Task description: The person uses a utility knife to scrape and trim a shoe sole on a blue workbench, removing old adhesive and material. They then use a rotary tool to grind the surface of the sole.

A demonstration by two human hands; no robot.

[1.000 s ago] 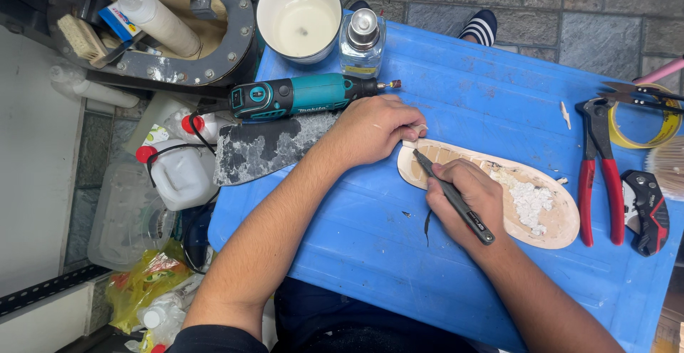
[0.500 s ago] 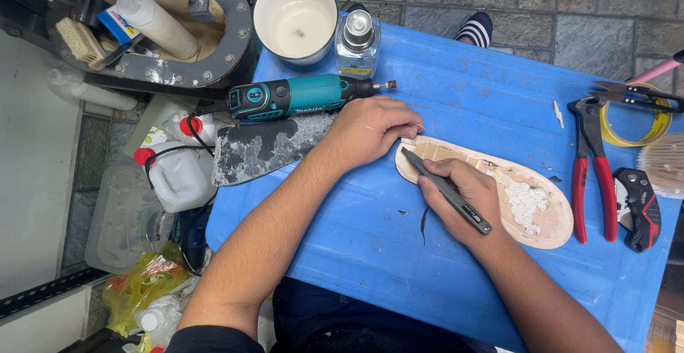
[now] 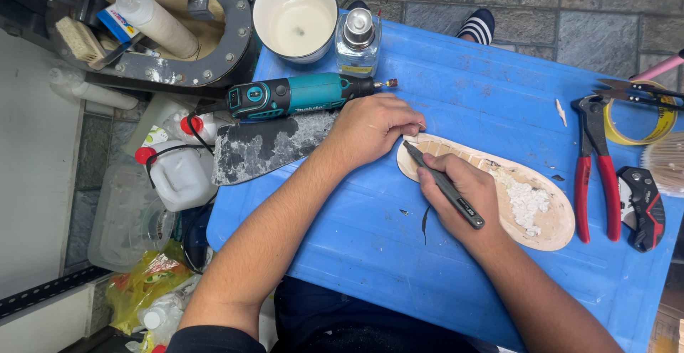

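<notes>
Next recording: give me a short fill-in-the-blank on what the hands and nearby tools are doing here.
1. The right hand holds a dark ____ against the insole-shaped piece.
2. The left hand presses on that piece's ____ end.
3. The teal rotary tool lies just beyond the ____ hand.
4. The pliers have ____ handles.

Missing words: knife; left; left; red

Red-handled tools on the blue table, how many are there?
2: the red-handled pliers lie right of the sole-shaped piece, and a red-and-black folding tool lies right beside them. More may be hidden past the frame's edge.

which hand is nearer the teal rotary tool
Left. The left hand lies just below the teal rotary tool; the right hand, holding a grey knife, is farther off.
</notes>
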